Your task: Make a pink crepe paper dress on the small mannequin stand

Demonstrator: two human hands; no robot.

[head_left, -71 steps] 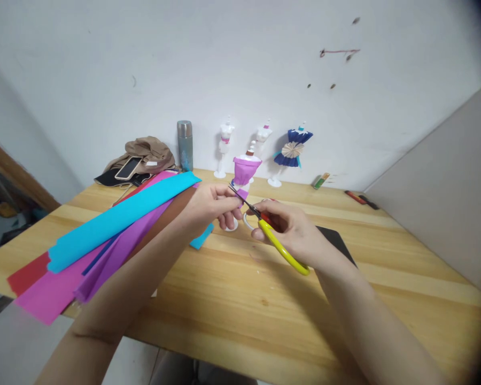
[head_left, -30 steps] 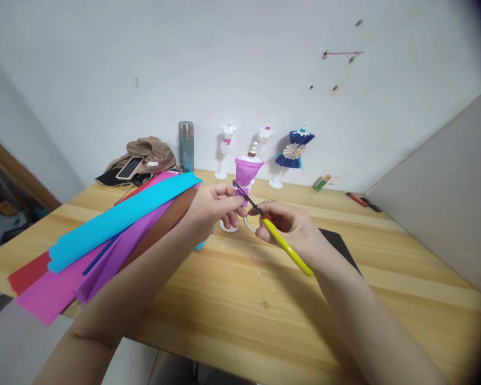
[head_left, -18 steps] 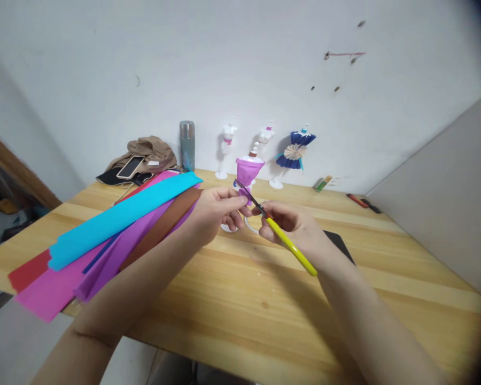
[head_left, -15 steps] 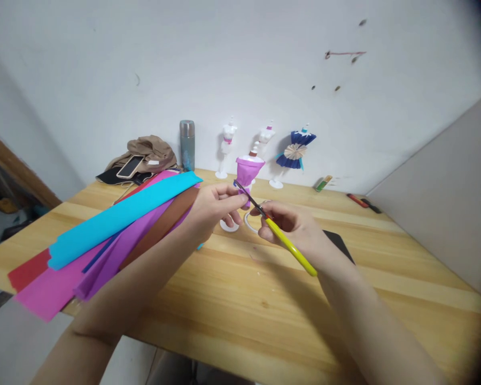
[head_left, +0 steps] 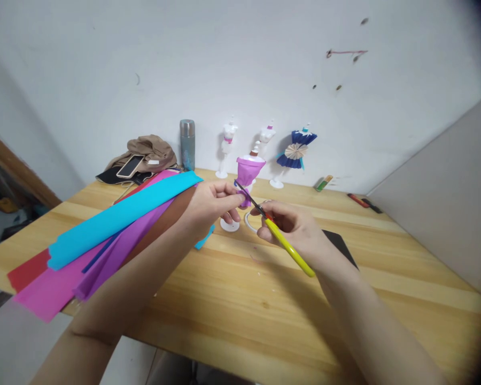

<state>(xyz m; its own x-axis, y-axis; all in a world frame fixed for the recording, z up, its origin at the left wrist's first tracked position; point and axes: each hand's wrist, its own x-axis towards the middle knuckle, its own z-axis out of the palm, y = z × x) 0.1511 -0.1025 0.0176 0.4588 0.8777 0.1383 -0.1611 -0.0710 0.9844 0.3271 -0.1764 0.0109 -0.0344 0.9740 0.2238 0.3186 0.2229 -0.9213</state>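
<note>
A small white dress-form mannequin [head_left: 254, 158] stands in front of me, wrapped in purple crepe paper [head_left: 249, 170]. At its lower part my left hand [head_left: 220, 204] pinches the end of the purple paper between thumb and fingers. My right hand [head_left: 286, 220] is closed around yellow-handled scissors [head_left: 291, 251]. Their dark blades point up and left, lying across the front of the purple paper near my left fingertips. Whether the blades touch the paper I cannot tell. Part of a white ring [head_left: 248, 222] shows between my hands. Below my left hand is a round white base [head_left: 230, 225].
Crepe paper strips [head_left: 124, 219] in several colours lie at left, beside a phone [head_left: 130, 166], brown cloth [head_left: 154, 152] and a thermos [head_left: 187, 145]. Behind stand other mannequins, one in a blue paper dress [head_left: 299, 152]. A blue scrap [head_left: 204, 237] and a black flat object [head_left: 340, 247] lie nearer.
My left hand has shifted slightly left, and more of the blue scrap and the white base shows. The scissors have hardly moved.
</note>
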